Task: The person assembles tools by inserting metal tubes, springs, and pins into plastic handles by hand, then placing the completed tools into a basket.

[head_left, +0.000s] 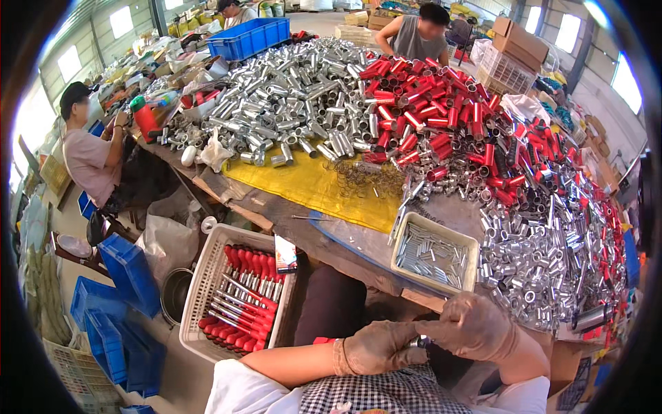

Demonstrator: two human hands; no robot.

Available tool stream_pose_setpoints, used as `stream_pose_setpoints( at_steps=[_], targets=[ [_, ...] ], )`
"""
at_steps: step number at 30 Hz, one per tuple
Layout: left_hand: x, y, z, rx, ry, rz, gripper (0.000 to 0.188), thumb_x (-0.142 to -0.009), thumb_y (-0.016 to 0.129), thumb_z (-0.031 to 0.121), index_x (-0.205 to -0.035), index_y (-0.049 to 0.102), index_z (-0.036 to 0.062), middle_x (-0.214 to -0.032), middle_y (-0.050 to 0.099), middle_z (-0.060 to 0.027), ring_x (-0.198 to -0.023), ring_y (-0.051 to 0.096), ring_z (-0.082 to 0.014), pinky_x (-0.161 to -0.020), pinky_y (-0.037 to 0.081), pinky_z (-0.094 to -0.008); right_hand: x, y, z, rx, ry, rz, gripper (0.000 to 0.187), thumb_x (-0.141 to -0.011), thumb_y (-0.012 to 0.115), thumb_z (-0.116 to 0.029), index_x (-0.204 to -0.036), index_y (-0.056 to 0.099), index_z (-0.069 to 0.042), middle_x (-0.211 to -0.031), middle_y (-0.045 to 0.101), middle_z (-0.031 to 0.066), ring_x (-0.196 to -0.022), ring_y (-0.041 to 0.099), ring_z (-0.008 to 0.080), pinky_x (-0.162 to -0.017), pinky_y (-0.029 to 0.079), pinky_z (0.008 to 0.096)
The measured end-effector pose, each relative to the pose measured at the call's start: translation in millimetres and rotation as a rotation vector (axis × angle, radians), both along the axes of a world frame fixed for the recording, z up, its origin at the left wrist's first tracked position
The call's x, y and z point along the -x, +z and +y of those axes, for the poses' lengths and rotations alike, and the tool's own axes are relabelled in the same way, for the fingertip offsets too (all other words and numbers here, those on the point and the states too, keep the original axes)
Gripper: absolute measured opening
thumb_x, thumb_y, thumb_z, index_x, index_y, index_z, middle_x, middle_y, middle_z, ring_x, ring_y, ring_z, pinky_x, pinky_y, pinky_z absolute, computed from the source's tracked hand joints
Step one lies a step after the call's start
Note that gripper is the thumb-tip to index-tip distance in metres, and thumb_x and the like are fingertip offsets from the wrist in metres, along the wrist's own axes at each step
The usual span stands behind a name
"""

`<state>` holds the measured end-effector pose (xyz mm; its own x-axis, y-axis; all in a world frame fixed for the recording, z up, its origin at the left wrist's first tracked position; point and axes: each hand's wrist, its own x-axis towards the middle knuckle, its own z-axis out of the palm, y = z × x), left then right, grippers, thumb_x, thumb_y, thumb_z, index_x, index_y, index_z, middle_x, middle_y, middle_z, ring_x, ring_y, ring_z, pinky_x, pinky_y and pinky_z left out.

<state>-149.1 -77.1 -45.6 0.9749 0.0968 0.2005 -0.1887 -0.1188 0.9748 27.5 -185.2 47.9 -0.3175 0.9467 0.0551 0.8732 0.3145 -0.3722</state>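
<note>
My left hand (383, 347), in a brown work glove, is closed in front of my checked apron. A red end (324, 340) shows behind its wrist and a bit of shiny metal (418, 341) at its fingers; they look like one tool, mostly hidden by the glove. My right hand (477, 327), gloved the same way, is closed with its fingers against that metal end. Whatever small part it pinches is covered. Close to my right hand stands a cream tray (476, 265) of small metal pins. At my left, a white basket (196, 303) holds several red-handled metal tools.
Silver tubes (276, 96) and red tubes (441, 103) are heaped across the table, with small metal fittings (527, 259) at right. Wire springs (365, 179) lie on yellow sheeting (296, 186). Blue crates (127, 276) stack at left. Co-workers (93, 148) (417, 38) are by the table.
</note>
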Motion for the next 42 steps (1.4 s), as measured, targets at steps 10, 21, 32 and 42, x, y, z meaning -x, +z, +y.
stream_pose_setpoints(
  at_steps=[10,21,32,42],
  targets=[
    [-7.4,-13.9,0.3,-0.112,-0.031,0.027,0.043,-0.089,0.060,0.042,-0.115,0.054,0.0090,-0.093,0.063,-0.0189,-0.091,0.060,-0.0402,-0.077,0.047,-0.0466,3.9,-2.5,0.6,0.011,0.108,-0.101,0.026,-0.071,0.064,-0.019,-0.096,0.069,-0.019,-0.065,0.060,0.0044,-0.062,0.064,0.0237,-0.055,0.051,0.0365],
    [-14.0,-14.0,12.1,-0.188,-0.029,-0.039,0.053,-0.091,0.060,0.039,-0.133,0.042,0.0110,-0.103,0.064,-0.0172,-0.098,0.061,-0.0389,-0.082,0.049,-0.0434,11.7,-18.2,-3.2,-0.148,-0.129,-0.071,0.063,-0.069,0.074,-0.034,-0.123,0.055,-0.006,-0.109,0.057,0.0176,-0.101,0.059,0.0318,-0.083,0.050,0.0425],
    [-14.1,-5.8,20.4,-0.282,-0.025,0.102,0.034,-0.090,0.064,0.032,-0.113,0.057,0.0074,-0.085,0.066,-0.0113,-0.082,0.066,-0.0322,-0.070,0.051,-0.0394,-125.1,-9.3,47.0,0.351,-0.987,0.162,0.050,-0.089,0.060,-0.042,-0.125,0.057,-0.008,-0.101,0.066,0.0160,-0.101,0.062,0.0258,-0.087,0.048,0.0372],
    [-14.5,2.9,12.5,-0.294,-0.108,0.082,0.040,-0.092,0.058,0.034,-0.124,0.056,0.0105,-0.100,0.064,-0.0161,-0.087,0.064,-0.0329,-0.076,0.050,-0.0418,-290.5,-150.9,46.3,-0.041,-1.195,-0.264,0.026,-0.070,0.061,-0.023,-0.085,0.070,-0.004,-0.091,0.067,0.0185,-0.086,0.066,0.0360,-0.079,0.053,0.0437]
  ],
)
